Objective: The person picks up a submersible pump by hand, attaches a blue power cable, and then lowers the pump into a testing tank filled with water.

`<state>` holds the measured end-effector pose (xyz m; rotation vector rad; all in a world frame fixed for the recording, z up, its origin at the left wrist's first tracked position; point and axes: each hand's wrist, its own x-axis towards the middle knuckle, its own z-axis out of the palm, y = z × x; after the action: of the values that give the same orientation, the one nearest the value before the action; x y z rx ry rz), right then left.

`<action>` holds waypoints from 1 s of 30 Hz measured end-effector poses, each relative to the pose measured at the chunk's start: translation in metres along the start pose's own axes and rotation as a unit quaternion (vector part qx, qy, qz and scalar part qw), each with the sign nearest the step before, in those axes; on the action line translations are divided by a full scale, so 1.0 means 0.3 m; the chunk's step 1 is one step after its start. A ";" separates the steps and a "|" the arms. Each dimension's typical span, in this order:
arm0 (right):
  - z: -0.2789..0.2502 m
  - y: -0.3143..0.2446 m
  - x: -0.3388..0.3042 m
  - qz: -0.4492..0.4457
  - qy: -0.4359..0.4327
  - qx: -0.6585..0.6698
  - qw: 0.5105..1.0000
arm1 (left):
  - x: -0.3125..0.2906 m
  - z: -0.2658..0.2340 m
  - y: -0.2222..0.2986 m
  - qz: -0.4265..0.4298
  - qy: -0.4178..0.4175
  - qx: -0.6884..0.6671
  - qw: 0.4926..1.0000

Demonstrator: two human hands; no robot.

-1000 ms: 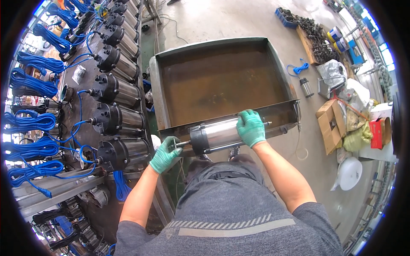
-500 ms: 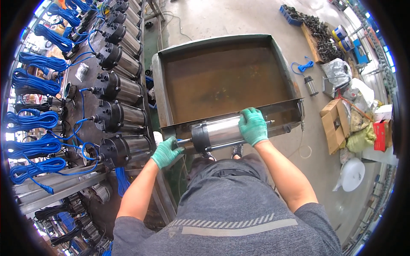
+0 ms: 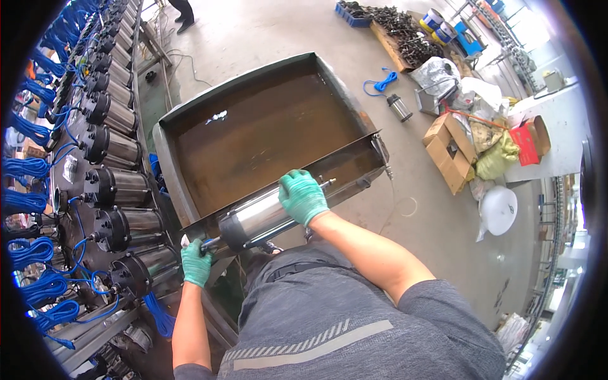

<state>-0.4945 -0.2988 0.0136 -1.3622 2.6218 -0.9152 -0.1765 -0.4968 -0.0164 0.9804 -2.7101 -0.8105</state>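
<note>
Left hand [image 3: 196,266]: fingers pinching slim metal shaft [image 3: 214,242]; right hand [image 3: 304,197]: fingers curled over shiny steel cylinder [image 3: 259,218].

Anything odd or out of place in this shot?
One thing: a lone metal cylinder sits on the floor beside a blue cable, right of the tank, while similar units line the bench at left.

Grn-gloved hands [image 3: 303,197]; slvr/blk cyl [image 3: 259,216]; gry striped shirt [image 3: 361,301]

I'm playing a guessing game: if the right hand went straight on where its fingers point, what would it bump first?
Probably the near edge of the big tub, close ahead of the right hand, though height is hard to judge.
</note>
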 end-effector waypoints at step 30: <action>-0.417 0.352 -0.162 0.385 -0.086 0.556 0.732 | -0.084 -0.035 0.558 -0.148 0.117 -0.371 0.909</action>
<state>-0.5797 -0.1556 0.0509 -0.0180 1.5412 -1.5839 -0.2457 -0.3781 0.0833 1.1812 -1.8031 -1.5044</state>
